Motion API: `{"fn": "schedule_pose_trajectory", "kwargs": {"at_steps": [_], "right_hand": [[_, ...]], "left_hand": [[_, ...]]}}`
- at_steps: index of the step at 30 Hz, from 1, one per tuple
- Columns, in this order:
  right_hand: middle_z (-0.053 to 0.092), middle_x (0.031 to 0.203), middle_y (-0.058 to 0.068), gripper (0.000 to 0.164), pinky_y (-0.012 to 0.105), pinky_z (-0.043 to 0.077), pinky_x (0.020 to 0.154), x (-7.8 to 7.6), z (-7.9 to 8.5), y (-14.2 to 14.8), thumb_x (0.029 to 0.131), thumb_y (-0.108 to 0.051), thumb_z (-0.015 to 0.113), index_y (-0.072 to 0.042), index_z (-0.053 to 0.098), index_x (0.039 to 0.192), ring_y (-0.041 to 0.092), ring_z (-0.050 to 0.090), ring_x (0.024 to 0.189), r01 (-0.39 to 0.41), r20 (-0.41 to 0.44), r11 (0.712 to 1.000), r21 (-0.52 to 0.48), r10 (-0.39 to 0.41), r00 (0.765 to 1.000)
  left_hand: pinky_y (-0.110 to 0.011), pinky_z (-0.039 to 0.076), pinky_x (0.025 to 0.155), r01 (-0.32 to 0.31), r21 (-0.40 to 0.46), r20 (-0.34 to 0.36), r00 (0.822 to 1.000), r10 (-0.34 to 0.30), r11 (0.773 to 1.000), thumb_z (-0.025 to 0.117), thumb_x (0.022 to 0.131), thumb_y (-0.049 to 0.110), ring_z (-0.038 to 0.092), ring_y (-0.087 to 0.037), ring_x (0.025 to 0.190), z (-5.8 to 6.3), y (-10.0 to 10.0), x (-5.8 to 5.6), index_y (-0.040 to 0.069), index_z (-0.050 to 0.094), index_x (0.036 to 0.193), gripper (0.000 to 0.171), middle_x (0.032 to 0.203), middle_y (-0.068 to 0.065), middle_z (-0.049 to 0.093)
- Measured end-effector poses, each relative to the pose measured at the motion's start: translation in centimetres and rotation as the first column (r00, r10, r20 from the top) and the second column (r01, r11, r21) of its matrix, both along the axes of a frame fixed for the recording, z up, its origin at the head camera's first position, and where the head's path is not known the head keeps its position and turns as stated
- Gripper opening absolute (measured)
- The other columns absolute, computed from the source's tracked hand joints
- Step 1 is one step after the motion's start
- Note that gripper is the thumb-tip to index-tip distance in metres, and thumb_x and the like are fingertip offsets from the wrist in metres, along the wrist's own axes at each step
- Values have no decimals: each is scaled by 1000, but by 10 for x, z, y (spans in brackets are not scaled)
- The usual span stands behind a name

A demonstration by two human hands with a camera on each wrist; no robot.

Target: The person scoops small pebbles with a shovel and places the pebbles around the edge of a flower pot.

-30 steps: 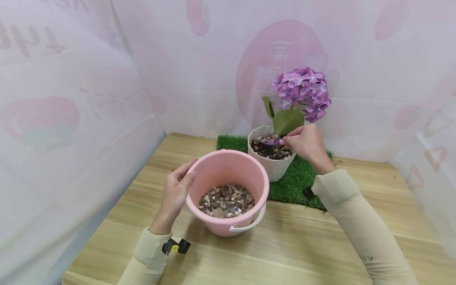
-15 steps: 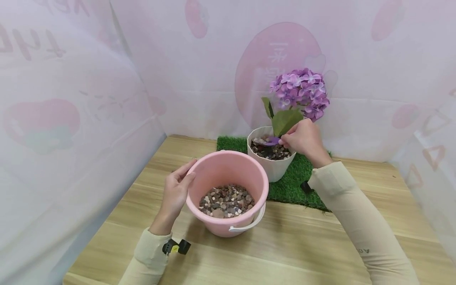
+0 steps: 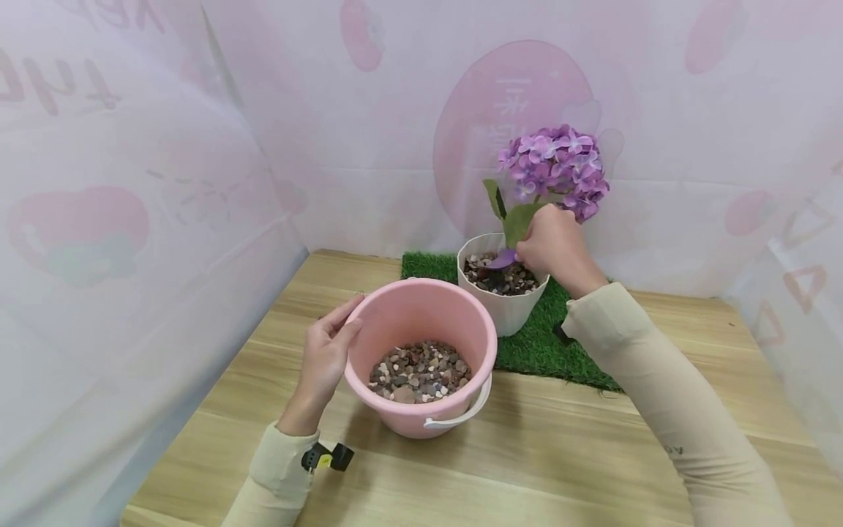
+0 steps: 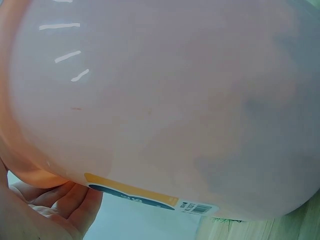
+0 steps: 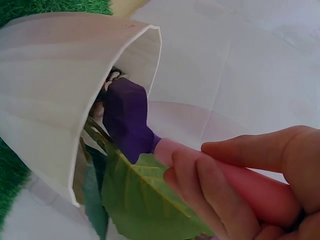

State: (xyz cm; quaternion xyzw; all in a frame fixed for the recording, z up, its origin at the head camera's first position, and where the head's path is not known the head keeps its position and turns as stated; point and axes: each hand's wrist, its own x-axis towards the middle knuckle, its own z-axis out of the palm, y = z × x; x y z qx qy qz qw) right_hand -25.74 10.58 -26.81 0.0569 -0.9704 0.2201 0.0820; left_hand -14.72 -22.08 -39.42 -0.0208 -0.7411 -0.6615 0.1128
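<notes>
A pink bucket [image 3: 421, 293] with a layer of pebbles [image 3: 421, 369] in its bottom stands on the table. My left hand [image 3: 325, 351] grips its rim at the left, thumb on the near side; in the left wrist view the bucket's wall fills most of the picture. Behind it stands a white flowerpot [image 3: 510, 311] holding pebbles and a purple hydrangea [image 3: 560, 165]. My right hand [image 3: 558, 245] grips a small trowel by its pink handle [image 5: 235, 182], with the purple blade [image 5: 126, 112] tilted over the pebbles inside the pot's rim. The right hand partly covers a green leaf [image 3: 520, 223].
Under the flowerpot lies a green artificial-grass mat [image 3: 560, 351]. The bucket's white handle [image 3: 464, 413] hangs at its front right. A wooden table [image 3: 527, 468] bears everything, and white-and-pink printed cloth [image 3: 369, 197] closes in the back and sides.
My right hand has moved slightly left and up, turning the trowel so that its purple blade tips over the pot. The left hand and bucket have stayed in place.
</notes>
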Motion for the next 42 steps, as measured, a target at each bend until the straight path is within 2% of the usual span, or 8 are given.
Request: {"fn": "schedule_pose_trajectory", "kwargs": {"at_steps": [10, 15, 20, 22, 24, 28, 36, 42], "right_hand": [[18, 45, -6, 35, 20, 13, 37, 4, 2, -3, 66, 2, 50, -16, 30, 44, 10, 12, 47, -83, -40, 993, 85, 87, 995], [16, 47, -6, 36, 20, 11, 39, 11, -1, 4, 68, 3, 49, -16, 29, 45, 10, 10, 48, -119, -29, 989, 83, 122, 992], [19, 43, -6, 35, 18, 11, 39, 17, -6, 16, 68, 2, 48, -16, 30, 43, 9, 11, 45, -163, -103, 983, 85, 171, 980], [30, 40, -4, 31, 19, 17, 39, 20, -7, 21, 69, 1, 50, -13, 42, 42, 9, 19, 42, -173, -131, 981, 90, 183, 974], [51, 45, 1, 26, 22, 33, 38, 24, -6, 25, 74, -2, 56, -8, 60, 49, 9, 35, 41, -184, -143, 978, 98, 197, 970], [75, 78, 14, 13, 37, 60, 60, 32, -3, 32, 82, -12, 70, -2, 77, 82, 23, 69, 63, -221, -145, 969, 111, 236, 961], [76, 87, 14, 13, 20, 54, 48, 52, 10, 35, 82, -8, 70, -2, 76, 91, 24, 74, 72, -260, -156, 965, 41, 263, 952], [77, 85, 11, 13, 19, 53, 45, 61, 24, 32, 82, -7, 70, -2, 77, 91, 22, 74, 71, -304, -225, 951, 50, 307, 925]], "left_hand": [[-20, 55, 94, -4, 4, -4, 1000, 4, 1000, 55, 96, 8, 59, -18, 120, -1, 1, 0, 6, 57, 135, 38, 137, -7, 59], [-21, 55, 94, -5, 5, -6, 1000, 5, 1000, 55, 96, 8, 59, -18, 119, -1, 1, 0, 5, 56, 135, 38, 138, -9, 58], [-22, 55, 94, -11, 10, -11, 1000, 11, 1000, 55, 96, 8, 60, -18, 119, -1, 1, 0, 6, 57, 134, 38, 136, -9, 60], [-24, 55, 95, -8, 11, -13, 1000, 8, 1000, 55, 97, 8, 59, -18, 120, -1, 0, 0, 6, 57, 135, 38, 136, -8, 59], [-26, 55, 96, -2, 14, -13, 1000, 2, 1000, 54, 97, 8, 59, -19, 120, -1, 1, 0, 5, 56, 135, 38, 137, -8, 59], [-26, 55, 96, -5, 16, -9, 1000, 5, 1000, 55, 97, 8, 59, -19, 120, -2, 1, -1, 6, 57, 135, 38, 137, -9, 59], [-25, 55, 95, -7, 9, -12, 1000, 7, 1000, 55, 97, 10, 59, -18, 119, -2, 0, -1, 5, 56, 135, 39, 137, -9, 59], [-21, 55, 93, -5, 10, -7, 1000, 5, 1000, 54, 97, 11, 59, -18, 120, -3, 1, -2, 6, 55, 136, 39, 138, -9, 58]]}}
